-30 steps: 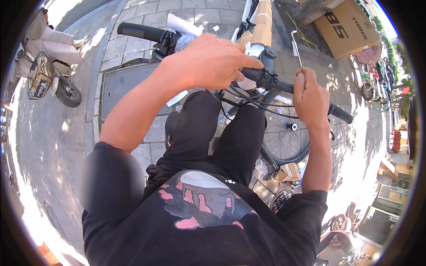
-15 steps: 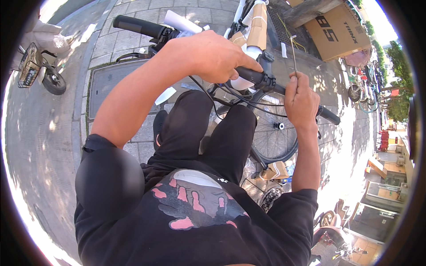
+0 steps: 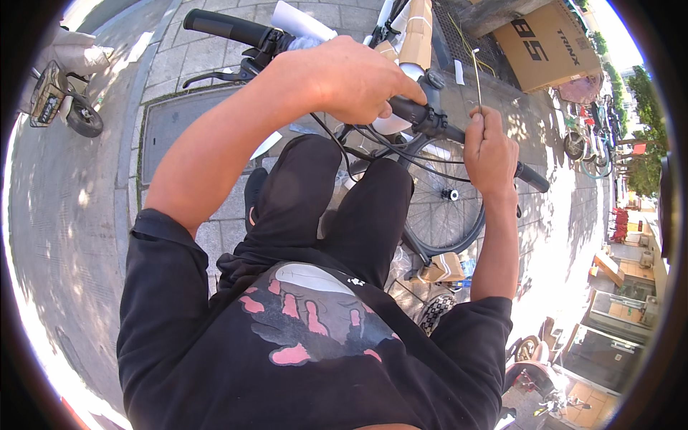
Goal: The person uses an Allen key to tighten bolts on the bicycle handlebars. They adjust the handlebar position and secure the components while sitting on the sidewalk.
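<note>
My left hand (image 3: pixel 362 80) is closed over the black handlebar (image 3: pixel 410 109) of a bicycle, just left of its stem clamp (image 3: pixel 433 123). Its index finger lies along the bar toward the clamp; the other fingers are partly hidden. To the right of the clamp, my right hand (image 3: pixel 491 147) is closed around a thin metal hex key (image 3: pixel 478 77). The key's long shaft rises above the fist, its bent tip uppermost. Below the bar, black cables (image 3: pixel 401 152) curve in front of the spoked wheel (image 3: pixel 448 222). The left grip and brake lever (image 3: pixel 222 74) reach out to the upper left.
A large cardboard box (image 3: pixel 548 46) stands at the far right, with parked bicycles (image 3: pixel 591 143) beyond it. Cardboard wraps the frame tube (image 3: pixel 418 32). A small torn carton (image 3: pixel 444 268) lies near the wheel. At the far left stands a scooter (image 3: pixel 82 115) with a basket.
The handlebar has shifted slightly, with my left hand still on it. My right hand has risen a little, and the hex key's top has moved up with it.
</note>
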The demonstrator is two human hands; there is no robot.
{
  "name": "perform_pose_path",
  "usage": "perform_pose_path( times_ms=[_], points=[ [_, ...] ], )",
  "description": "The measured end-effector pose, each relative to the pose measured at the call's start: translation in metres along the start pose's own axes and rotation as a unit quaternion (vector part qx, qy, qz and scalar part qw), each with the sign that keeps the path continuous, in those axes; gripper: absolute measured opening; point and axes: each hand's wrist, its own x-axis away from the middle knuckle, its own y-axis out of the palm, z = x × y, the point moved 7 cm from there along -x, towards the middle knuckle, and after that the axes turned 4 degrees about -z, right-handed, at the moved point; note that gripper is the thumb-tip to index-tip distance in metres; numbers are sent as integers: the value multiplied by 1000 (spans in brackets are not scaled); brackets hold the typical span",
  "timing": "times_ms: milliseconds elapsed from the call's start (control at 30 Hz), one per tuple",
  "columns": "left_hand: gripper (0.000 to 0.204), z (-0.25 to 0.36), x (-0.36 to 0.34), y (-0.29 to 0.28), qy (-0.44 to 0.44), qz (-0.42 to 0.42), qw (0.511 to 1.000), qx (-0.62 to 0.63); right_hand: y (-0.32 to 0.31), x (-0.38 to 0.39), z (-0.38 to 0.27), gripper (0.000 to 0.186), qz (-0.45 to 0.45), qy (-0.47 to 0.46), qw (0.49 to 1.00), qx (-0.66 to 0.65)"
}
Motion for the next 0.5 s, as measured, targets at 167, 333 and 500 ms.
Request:
perform_pose_path(
  times_ms=[167, 333, 500],
  points=[
    [50, 1, -7, -4, -8, 1, 1000, 6, -3, -2, 5, 15, 13, -13, 1000, 5],
    [48, -1, -10, -4, -28, -15, 999, 12, -3, -5, 8, 15, 10, -22, 1000, 5],
    [47, 2, -13, -8, -27, 2, 1000, 12, -5, -5, 12, 14, 28, -27, 999, 10]
  ],
)
